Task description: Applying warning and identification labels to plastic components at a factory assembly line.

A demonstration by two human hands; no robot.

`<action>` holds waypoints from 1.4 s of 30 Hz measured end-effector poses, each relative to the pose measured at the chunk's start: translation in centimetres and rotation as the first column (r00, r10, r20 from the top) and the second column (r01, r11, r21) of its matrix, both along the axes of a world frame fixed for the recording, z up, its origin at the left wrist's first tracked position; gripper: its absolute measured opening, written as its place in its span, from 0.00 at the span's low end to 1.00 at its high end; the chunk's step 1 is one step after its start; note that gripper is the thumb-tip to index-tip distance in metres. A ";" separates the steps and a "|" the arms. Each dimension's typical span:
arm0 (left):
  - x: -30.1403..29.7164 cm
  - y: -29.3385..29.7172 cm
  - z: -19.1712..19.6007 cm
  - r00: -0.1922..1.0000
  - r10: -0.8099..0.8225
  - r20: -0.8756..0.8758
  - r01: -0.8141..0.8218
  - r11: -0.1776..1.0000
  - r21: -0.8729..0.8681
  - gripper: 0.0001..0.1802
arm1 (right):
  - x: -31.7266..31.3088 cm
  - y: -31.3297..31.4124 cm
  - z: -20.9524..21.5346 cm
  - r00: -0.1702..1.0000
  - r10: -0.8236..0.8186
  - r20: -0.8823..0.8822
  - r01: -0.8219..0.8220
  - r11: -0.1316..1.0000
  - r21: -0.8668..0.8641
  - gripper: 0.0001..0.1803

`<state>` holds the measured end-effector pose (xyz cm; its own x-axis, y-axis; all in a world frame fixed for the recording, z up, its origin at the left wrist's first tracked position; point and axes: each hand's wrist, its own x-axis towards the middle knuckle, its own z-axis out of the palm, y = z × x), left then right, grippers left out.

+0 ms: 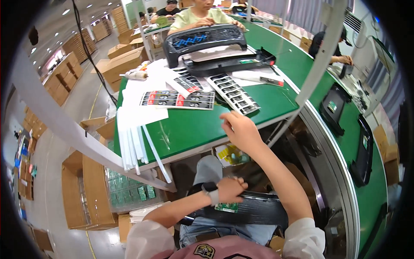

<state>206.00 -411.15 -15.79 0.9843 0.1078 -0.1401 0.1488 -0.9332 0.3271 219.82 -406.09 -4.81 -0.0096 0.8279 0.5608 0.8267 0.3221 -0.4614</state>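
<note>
A long black plastic housing (pixel 263 209) lies across my lap, with a small green circuit board (pixel 227 207) on it. My left hand (pixel 230 190), a watch on its wrist, is just above the board with its fingers curled in; whatever they hold, if anything, is hidden. My right hand (pixel 242 131) is raised at the near edge of the green table, holding nothing that I can see, its thumb and forefinger a little apart. Just beyond it lies a sheet of black-and-white labels (pixel 233 94). Left of that sheet are black-and-red label strips (pixel 177 99).
Across the table a person handles a black housing (pixel 205 41); an open one (pixel 228 64) lies before it. White strips (pixel 131 144) overhang the table's left corner. A green conveyor (pixel 373 207) carries more housings on the right. A white post (pixel 321 52) stands between. Cardboard boxes (pixel 92 190) are at left.
</note>
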 end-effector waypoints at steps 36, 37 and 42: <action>-5.6 15.8 11.8 0.553 0.821 -0.141 -0.083 -0.114 -0.990 0.14 | -1.9 3.6 1.7 0.981 0.124 0.152 -0.165 0.938 0.305 0.12; -5.5 15.7 11.8 0.556 0.819 -0.140 -0.081 -0.115 -0.990 0.14 | -1.9 3.5 1.9 0.975 0.125 0.183 -0.180 0.930 0.320 0.12; -5.1 15.3 11.8 0.576 0.808 -0.124 -0.007 -0.147 -0.989 0.14 | -1.5 3.2 2.0 0.968 0.168 0.188 -0.217 0.934 0.285 0.13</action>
<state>200.88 -395.87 -4.01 0.6809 0.6993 -0.2178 -0.1751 0.4441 0.8787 218.35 -402.86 -2.80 -0.2606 0.5936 0.7614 0.7890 0.5854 -0.1864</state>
